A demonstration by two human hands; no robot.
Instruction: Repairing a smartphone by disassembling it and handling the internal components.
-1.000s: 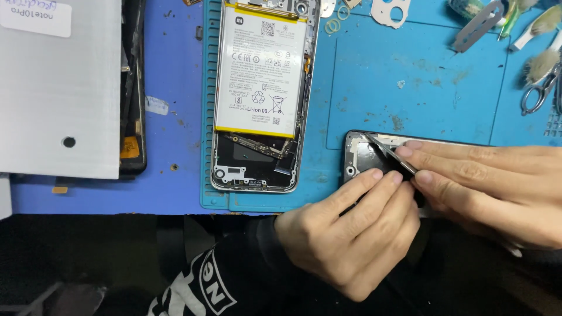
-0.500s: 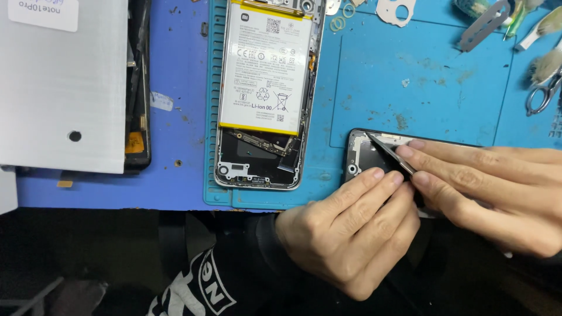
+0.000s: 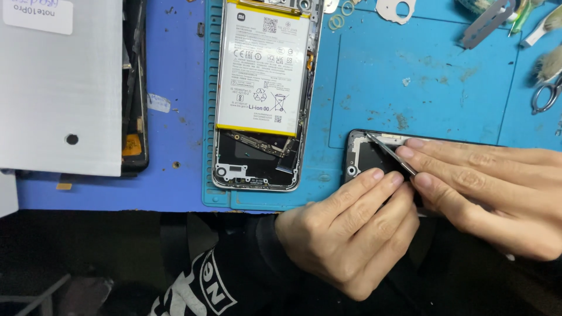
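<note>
1. Tweezers [image 3: 391,153] sit pinched between the fingers of the right hand [image 3: 486,196]; their tip rests on the upper left corner of the dark cover [image 3: 366,158], as it did half a second ago.
2. Cover lies at the near edge of the blue mat [image 3: 410,88], mostly hidden under both hands — only its left end with a small round hole shows.
3. Left hand [image 3: 351,234] is half curled, fingertips pressing flat on the cover just below the tweezers; it grips nothing. Its pose matches the earlier frames.
4. Right hand fingers lie extended and close together along the cover, closed on the tweezers' shaft.
5. Opened phone [image 3: 263,93] lies well left of the cover, its white battery [image 3: 260,67] exposed, dark board below.
6. View has drifted — phone and mat now sit lower and further right in the picture than a second ago; the things themselves have not moved on the mat.
7. White box [image 3: 58,88] rests far left, a black frame [image 3: 134,88] touching its right edge.
8. Scissors [image 3: 547,93] and a metal strip [image 3: 486,23] lie at upper right, well apart from the hands.
</note>
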